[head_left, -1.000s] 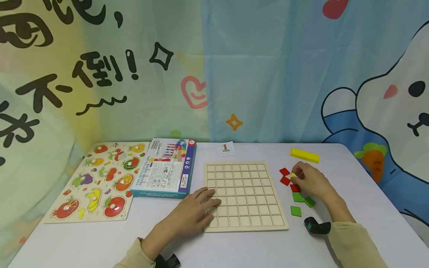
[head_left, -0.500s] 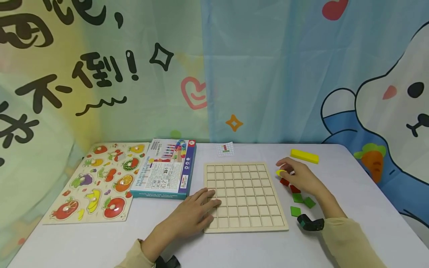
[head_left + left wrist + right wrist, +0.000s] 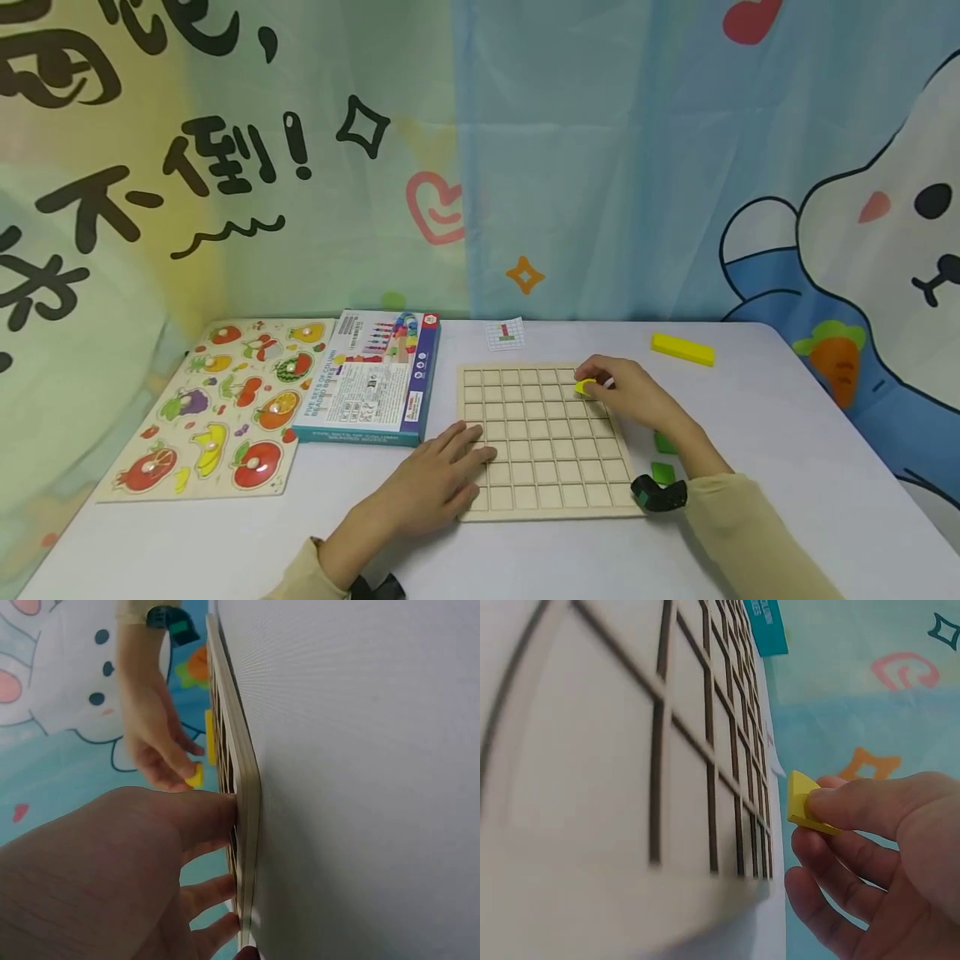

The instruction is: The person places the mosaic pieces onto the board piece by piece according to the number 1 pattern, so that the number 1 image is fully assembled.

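My left hand [image 3: 431,475] rests with its fingers spread on the left edge of a wooden grid board [image 3: 546,451]; the left wrist view has its thumb [image 3: 206,817] against the board's side. Over the board's back right corner, my right hand [image 3: 633,393] pinches a small yellow tile [image 3: 801,796] between thumb and fingers. The tile is tilted, close over the squares. Green tiles [image 3: 663,473] lie to the right of the board, partly covered by the right wrist. The red tiles are hidden behind the right hand and forearm.
A yellow bar [image 3: 682,349] lies at the back right. Behind the board is a small printed grid card [image 3: 506,334]. A blue box [image 3: 363,383] and a fruit puzzle board [image 3: 243,425] lie to the left. A printed cloth [image 3: 555,167] hangs behind the table.
My right hand has carried the yellow tile leftward from the loose tiles to above the board's back right corner. The left hand stays on the board's edge.
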Available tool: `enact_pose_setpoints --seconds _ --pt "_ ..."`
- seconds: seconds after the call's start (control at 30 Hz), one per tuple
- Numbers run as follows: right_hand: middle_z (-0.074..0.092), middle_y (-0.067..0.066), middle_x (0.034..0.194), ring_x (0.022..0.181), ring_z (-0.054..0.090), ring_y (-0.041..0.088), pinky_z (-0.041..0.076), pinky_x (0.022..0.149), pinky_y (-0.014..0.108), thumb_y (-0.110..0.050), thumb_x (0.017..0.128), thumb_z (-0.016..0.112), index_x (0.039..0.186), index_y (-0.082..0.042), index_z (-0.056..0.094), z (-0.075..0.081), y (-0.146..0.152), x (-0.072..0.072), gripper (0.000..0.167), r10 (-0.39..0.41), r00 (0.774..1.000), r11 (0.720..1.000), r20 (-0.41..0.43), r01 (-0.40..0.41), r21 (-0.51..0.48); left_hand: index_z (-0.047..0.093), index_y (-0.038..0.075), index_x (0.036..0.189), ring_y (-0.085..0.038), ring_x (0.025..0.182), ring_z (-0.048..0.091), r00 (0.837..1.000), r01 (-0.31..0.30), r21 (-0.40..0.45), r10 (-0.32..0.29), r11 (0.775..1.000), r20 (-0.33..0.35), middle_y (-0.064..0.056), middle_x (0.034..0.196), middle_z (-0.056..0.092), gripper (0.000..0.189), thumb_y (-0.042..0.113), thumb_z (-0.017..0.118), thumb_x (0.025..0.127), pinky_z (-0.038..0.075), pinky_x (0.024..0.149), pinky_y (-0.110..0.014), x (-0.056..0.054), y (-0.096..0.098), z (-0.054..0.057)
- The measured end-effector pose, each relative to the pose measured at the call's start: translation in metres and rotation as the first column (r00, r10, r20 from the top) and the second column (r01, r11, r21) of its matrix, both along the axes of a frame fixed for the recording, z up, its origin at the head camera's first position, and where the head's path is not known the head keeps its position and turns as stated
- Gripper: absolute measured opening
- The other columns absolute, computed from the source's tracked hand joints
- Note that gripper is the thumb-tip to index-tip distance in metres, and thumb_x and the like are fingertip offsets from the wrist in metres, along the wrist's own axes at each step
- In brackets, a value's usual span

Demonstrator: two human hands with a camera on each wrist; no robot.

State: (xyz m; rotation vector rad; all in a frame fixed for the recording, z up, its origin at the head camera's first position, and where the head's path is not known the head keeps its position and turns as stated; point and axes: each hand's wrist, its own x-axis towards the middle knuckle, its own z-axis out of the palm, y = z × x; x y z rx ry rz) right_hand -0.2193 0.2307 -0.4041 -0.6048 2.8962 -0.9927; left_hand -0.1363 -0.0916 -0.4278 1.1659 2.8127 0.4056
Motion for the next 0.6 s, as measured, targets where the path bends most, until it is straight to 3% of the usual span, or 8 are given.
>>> enact_pose_setpoints --seconds 0.6 --pt "0.066 0.002 0.094 0.084 0.057 0.014 0.048 0.073 0.029 -0.009 0.092 0.059 0.104 -0.007 0.065 0.003 -0.035 -0.012 0.013 0.116 0.993 0.993 -0.002 -0.116 0.018 0.041 0.021 0.141 -0.034 0.143 0.026 1.0 -0.002 0.0 0.002 1.0 -0.004 -0.01 0.153 0.031 0.044 0.03 0.045 0.099 0.034 0.109 -0.051 0.001 0.0 0.0"
